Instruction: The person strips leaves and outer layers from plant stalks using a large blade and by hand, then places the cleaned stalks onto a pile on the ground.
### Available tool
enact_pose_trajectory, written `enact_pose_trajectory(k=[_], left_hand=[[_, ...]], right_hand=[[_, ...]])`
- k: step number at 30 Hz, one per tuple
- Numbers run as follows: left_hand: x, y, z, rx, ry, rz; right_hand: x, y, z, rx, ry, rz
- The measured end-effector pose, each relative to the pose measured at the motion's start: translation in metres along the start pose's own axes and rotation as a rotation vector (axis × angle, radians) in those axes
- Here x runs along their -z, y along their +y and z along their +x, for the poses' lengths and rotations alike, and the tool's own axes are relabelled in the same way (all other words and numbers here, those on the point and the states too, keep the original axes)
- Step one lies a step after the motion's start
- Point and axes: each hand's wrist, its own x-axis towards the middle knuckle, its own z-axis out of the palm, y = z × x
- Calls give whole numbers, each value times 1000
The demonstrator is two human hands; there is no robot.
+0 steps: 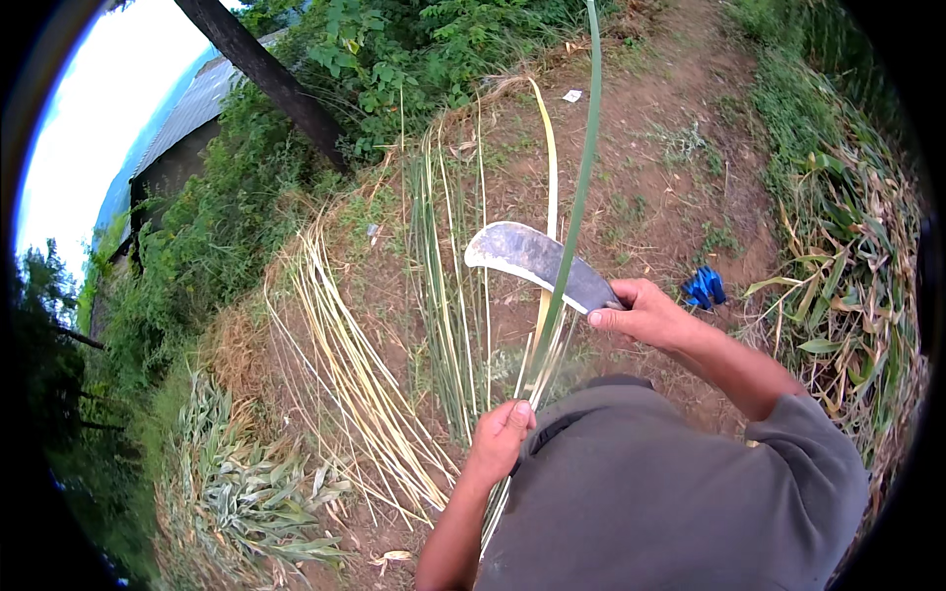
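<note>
My right hand [637, 314] grips the handle end of a broad curved billhook-like knife [525, 255], its blade pointing left. The blade lies across a long green bamboo strip [587, 148], with a pale yellow strip [550, 155] just to its left. Both strips run down towards my left hand [504, 436], which is closed round the lower ends of several narrow split strips in front of my waist. The part inside my fist is hidden. Left of the blade, long thin green strips [429, 281] lie on the ground, and farther left is a spread of pale yellow strips [347, 332].
A blue bundle [705, 287] lies on the dirt to the right. Cut leafy stalks [835, 273] line the right edge, and more leaves [251, 495] lie at lower left. Beyond are a tree trunk [273, 77], bushes and a building with a corrugated roof [188, 100].
</note>
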Motion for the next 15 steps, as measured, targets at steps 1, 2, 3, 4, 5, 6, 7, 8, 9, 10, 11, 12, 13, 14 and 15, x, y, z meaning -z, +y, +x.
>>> enact_pose_trajectory(k=[1,2,3,4,5,6,7,8,9,10,11,12,13,14,15], left_hand=[[-1,-3,0,2,17,38],[-1,-6,1,5,35,75],[-3,-8,2,7,50,113],[-4,-6,2,-19,50,159],[-6,-2,2,-45,50,205],[-8,1,0,-71,53,250],[-9,2,-2,-71,60,259],[-10,4,-4,-72,68,268],[-11,5,-6,-72,73,275],[-12,6,-4,-103,84,287],[-14,8,-2,-134,96,300],[-19,8,2,-166,111,314],[-22,2,3,-147,114,288],[-21,-5,8,-136,109,261],[-19,-7,12,-130,109,244]], right_hand=[[2,-3,-2,-32,-43,23],[3,-5,-4,-63,-86,46],[1,-9,-8,-66,-125,60],[-4,-15,-11,-68,-165,73],[-7,-17,-13,-70,-205,87],[-2,-16,-11,-34,-234,97],[2,-23,-9,10,-220,125],[10,-27,-4,57,-156,138],[19,-29,0,103,-88,150],[31,-34,3,76,5,77],[32,-37,-3,102,32,45],[19,-32,-6,116,-12,-62],[-4,-20,-17,125,-62,-169],[-22,5,-24,210,-151,-407],[-30,3,-24,163,-152,-439]])
